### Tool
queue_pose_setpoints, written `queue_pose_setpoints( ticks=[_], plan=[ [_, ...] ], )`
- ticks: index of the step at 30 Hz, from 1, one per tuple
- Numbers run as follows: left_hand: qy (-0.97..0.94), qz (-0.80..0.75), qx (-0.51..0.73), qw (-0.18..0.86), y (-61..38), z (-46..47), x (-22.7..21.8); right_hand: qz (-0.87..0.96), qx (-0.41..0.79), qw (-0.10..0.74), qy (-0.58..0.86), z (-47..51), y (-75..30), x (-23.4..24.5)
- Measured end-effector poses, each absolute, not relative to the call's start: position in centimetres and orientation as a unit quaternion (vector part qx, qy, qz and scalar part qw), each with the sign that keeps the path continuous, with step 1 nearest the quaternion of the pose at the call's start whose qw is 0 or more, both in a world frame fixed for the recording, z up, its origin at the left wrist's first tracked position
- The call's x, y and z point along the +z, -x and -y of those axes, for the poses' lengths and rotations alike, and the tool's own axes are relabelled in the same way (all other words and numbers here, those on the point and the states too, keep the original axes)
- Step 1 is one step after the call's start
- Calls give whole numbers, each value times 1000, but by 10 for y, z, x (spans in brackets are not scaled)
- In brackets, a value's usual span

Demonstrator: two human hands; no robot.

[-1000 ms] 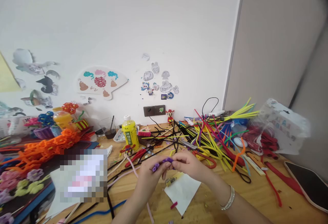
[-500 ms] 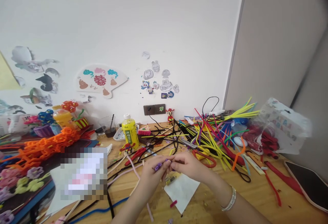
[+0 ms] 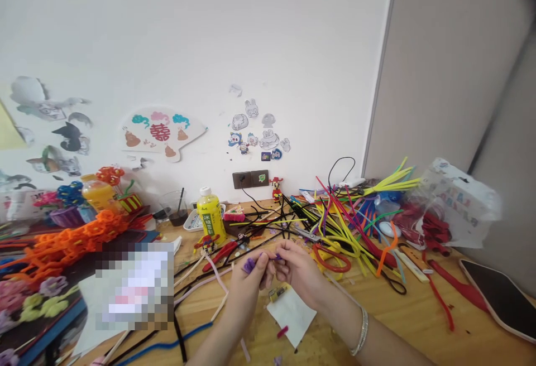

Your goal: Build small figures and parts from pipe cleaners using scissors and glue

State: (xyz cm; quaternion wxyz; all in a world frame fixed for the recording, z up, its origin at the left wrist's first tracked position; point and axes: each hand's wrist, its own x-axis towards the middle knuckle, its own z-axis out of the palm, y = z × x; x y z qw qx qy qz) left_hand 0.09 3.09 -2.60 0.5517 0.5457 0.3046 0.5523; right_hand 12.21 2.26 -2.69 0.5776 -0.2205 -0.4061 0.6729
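Observation:
A curled purple pipe cleaner (image 3: 248, 266) pokes out of my left hand (image 3: 253, 279), whose fingers are closed around it. My right hand (image 3: 302, 271) meets it from the other side, thumb and fingers pinching a small purple bit beside the left fingertips. Most of the piece is hidden by my fingers. Below my hands lie a white paper sheet (image 3: 290, 321), a small yellowish block (image 3: 277, 293) and a short magenta piece (image 3: 282, 332). Orange-handled scissors (image 3: 333, 259) rest just beyond my right hand.
A yellow drink bottle (image 3: 210, 215) stands behind my hands. Bundles of coloured pipe cleaners (image 3: 343, 226) spread to the right, near a plastic bag (image 3: 460, 204) and a tablet-like device (image 3: 498, 293). Orange pipe-cleaner flowers (image 3: 79, 240) and a blurred-out area over white paper (image 3: 90, 310) lie left.
My right hand has turned and its fingers have shifted slightly, with the purple bit now showing at their tips. My left hand keeps its hold. The view has shifted a little.

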Motion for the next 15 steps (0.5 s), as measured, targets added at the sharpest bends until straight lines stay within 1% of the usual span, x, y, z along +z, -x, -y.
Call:
queue_pose_setpoints(
  ticks=[4, 6, 8, 12, 15],
  plan=[
    [-558, -306, 547, 544, -2, -31, -29, 372, 664, 615, 206, -25, -123, -24],
    [-585, -312, 542, 516, -1, -31, -28, 363, 659, 626, 204, -26, -122, -22],
    [-641, -319, 527, 458, 0, -29, -27, 353, 662, 628, 207, -26, -122, -22],
    [-757, -324, 485, 293, 2, -24, -23, 327, 683, 609, 237, -29, -124, -27],
    [-837, -284, 422, 202, 4, -21, -24, 324, 689, 594, 257, -33, -126, -32]
  ],
)
